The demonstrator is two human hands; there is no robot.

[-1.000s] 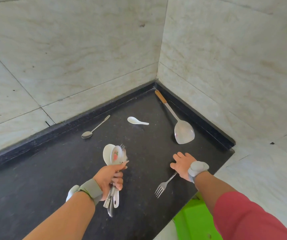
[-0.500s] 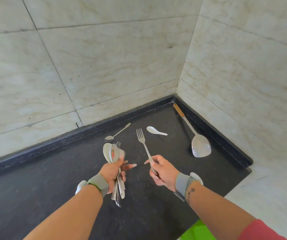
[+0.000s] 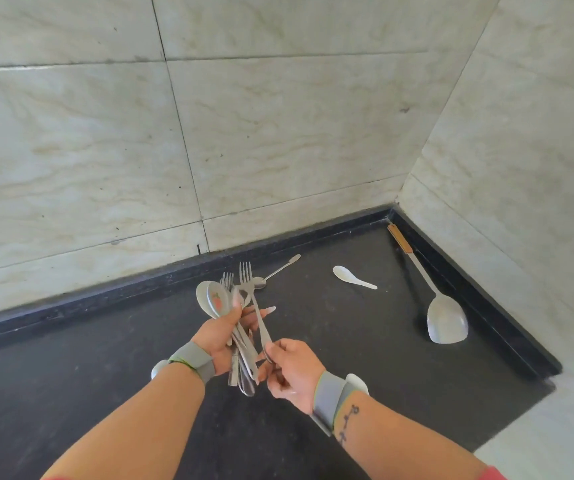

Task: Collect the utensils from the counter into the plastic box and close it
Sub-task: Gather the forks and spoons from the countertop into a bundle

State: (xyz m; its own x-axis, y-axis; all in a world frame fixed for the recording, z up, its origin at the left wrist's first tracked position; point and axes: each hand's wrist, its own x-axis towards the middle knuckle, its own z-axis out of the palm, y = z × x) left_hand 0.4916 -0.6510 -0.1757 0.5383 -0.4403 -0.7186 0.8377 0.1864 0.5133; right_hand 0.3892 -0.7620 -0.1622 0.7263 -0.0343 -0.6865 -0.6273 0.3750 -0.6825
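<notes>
My left hand (image 3: 221, 336) grips a bundle of utensils (image 3: 240, 351) above the dark counter (image 3: 330, 341): white spoons, a fork and steel handles pointing down. My right hand (image 3: 290, 370) pinches the lower handle of a steel fork (image 3: 251, 299), whose tines point up and whose shaft lies against the bundle. On the counter lie a steel spoon (image 3: 278, 271) near the back wall, a small white ceramic spoon (image 3: 353, 277), and a large steel spatula (image 3: 446, 322) with a wooden handle in the corner. The plastic box is out of view.
Tiled walls meet in a corner at the back right. A raised black rim (image 3: 105, 299) runs along both walls. The counter ends at the right, where pale flooring (image 3: 555, 427) shows below.
My right hand picked the fork up off the counter, raised it and brought it leftward against the bundle in my left hand. The view has shifted left and the green object has left the frame.
</notes>
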